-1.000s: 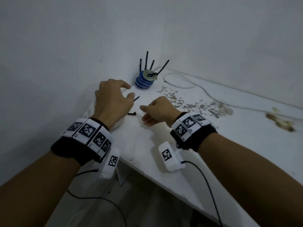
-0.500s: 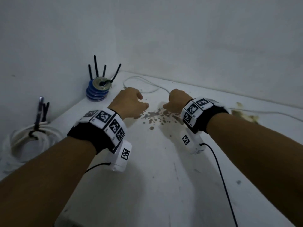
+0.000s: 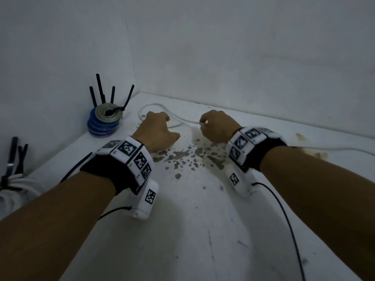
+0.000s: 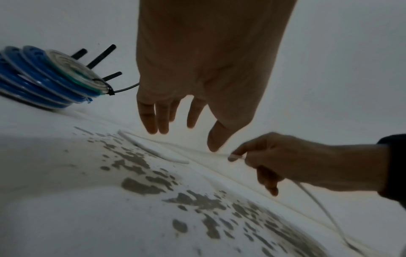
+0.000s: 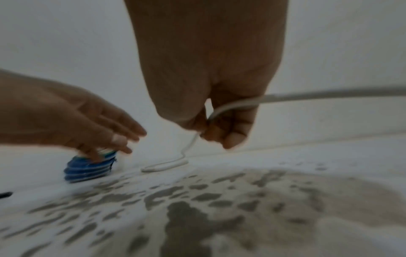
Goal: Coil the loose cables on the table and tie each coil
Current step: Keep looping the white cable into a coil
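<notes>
A loose white cable (image 3: 183, 121) lies near the back wall, looped at its left end (image 4: 153, 150) and trailing off to the right (image 3: 334, 148). My right hand (image 3: 215, 128) pinches this cable between thumb and forefinger (image 5: 211, 133) and lifts a stretch of it off the table (image 5: 329, 94). Its end (image 5: 164, 166) still rests on the surface. My left hand (image 3: 159, 129) hovers just above the loop with fingers straight and spread (image 4: 182, 137), holding nothing.
A stack of blue coils (image 3: 104, 123) tied with black zip ties stands in the back left corner. A tied white coil (image 3: 14, 186) lies at the far left edge. The white table (image 3: 203, 230) has patches of peeled paint in its middle.
Both hands have left the tied white coil at the left and moved to the loose cable at the back. My right hand has taken hold of the cable.
</notes>
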A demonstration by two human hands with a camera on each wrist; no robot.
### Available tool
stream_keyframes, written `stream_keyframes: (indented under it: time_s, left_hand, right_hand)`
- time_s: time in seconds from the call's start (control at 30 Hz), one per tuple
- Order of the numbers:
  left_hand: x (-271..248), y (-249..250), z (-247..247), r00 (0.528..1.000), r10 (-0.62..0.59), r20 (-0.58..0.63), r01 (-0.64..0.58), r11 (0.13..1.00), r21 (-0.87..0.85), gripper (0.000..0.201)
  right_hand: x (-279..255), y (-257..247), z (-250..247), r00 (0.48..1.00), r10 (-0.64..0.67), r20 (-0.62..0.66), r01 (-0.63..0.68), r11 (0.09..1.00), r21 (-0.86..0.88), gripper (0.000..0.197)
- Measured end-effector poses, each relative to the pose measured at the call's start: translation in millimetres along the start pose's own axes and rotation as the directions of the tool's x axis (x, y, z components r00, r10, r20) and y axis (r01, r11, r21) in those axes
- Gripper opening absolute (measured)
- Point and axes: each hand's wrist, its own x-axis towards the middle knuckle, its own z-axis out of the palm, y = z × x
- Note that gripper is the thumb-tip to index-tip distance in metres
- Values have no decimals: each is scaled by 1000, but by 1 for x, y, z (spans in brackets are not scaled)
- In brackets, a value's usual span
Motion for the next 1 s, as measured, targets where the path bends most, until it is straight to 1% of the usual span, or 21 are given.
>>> stream_keyframes:
  time_s: [0.03, 0.07, 0.13, 0.2, 0.3, 0.37, 0.4, 0.47, 0.5, 0.57, 0.6, 0.63, 0.67, 0.7, 0.73, 0.8, 0.87, 0.9, 0.93, 0.97, 1.0]
  left_hand:
    - [-2, 3, 1, 998, 28, -50, -28, 1000, 9, 73]
    - [-5, 7, 1, 993, 64, -95, -61, 998, 33, 75]
    - [-15, 21, 0, 980, 127, -153, -112, 989, 100, 75]
    - [-28, 37, -4, 972, 148, -185, -127, 985, 118, 61]
    - [-48, 55, -10, 958, 134, -255, -128, 991, 38, 30]
    - [-63, 63, -11, 960, 156, -233, -177, 982, -70, 20]
    - [-71, 68, -10, 961, 191, -201, -223, 963, -153, 18]
    - [-90, 80, -7, 960, 249, -125, -277, 896, -347, 14]
    - [-100, 88, -4, 963, 254, -92, -268, 864, -425, 17]
    - [-118, 105, 0, 975, 214, -66, -212, 788, -578, 22]
    - [-125, 114, 0, 983, 171, -64, -168, 716, -678, 23]
    - [-131, 121, -2, 991, 119, -57, -118, 612, -782, 23]
    - [-136, 126, -5, 997, 69, -40, -69, 486, -871, 22]
    - [-139, 129, -11, 999, 30, -18, -28, 358, -933, 21]
    - [-140, 129, -17, 1000, 1, -2, -3, 256, -967, 22]
    - [-140, 123, -33, 999, -37, 10, 15, 121, -993, 26]
    - [-138, 110, -49, 997, -70, 25, 26, 24, -999, 29]
    - [-136, 102, -56, 995, -93, 31, 29, -19, -999, 30]
    - [-134, 94, -62, 992, -118, 36, 31, -43, -999, 31]
    - [-132, 87, -65, 989, -140, 44, 40, -33, -999, 31]
    - [-130, 82, -64, 986, -154, 58, 61, 17, -998, 31]
  right_hand:
    - [-10, 1, -6, 995, -65, -78, 67, 997, 24, 28]
    - [-23, 0, -14, 976, -137, -166, 143, 989, 24, 32]
    - [-51, 1, -31, 911, -265, -317, 283, 959, 13, 35]
    - [-78, 5, -52, 831, -331, -447, 386, 922, 34, 34]
    - [-118, 13, -83, 704, -331, -628, 477, 876, 73, 31]
    - [-142, 20, -97, 661, -255, -706, 483, 864, 140, 29]
    - [-153, 22, -102, 665, -199, -720, 473, 858, 200, 28]
    - [-175, 23, -108, 707, -90, -701, 455, 817, 354, 27]
    - [-186, 21, -110, 720, -49, -692, 456, 785, 419, 25]
    - [-207, 17, -113, 733, 21, -680, 458, 723, 516, 21]
    - [-216, 16, -113, 743, 46, -667, 449, 705, 549, 19]
    - [-225, 18, -113, 760, 53, -647, 434, 699, 568, 18]
    - [-232, 23, -110, 782, 41, -622, 404, 726, 556, 15]
    - [-238, 34, -106, 808, 20, -588, 355, 780, 515, 13]
    - [-245, 46, -102, 835, 1, -550, 285, 854, 435, 18]
    - [-256, 81, -94, 897, -1, -442, 116, 965, 234, 34]
    - [-268, 117, -92, 952, 76, -295, -63, 997, 55, 37]
    - [-274, 132, -92, 965, 150, -215, -152, 988, 9, 35]
    - [-279, 144, -93, 961, 230, -154, -232, 973, 2, 32]
    - [-283, 153, -93, 949, 290, -125, -291, 957, 14, 31]
    - [-286, 158, -93, 939, 317, -137, -316, 948, 30, 31]
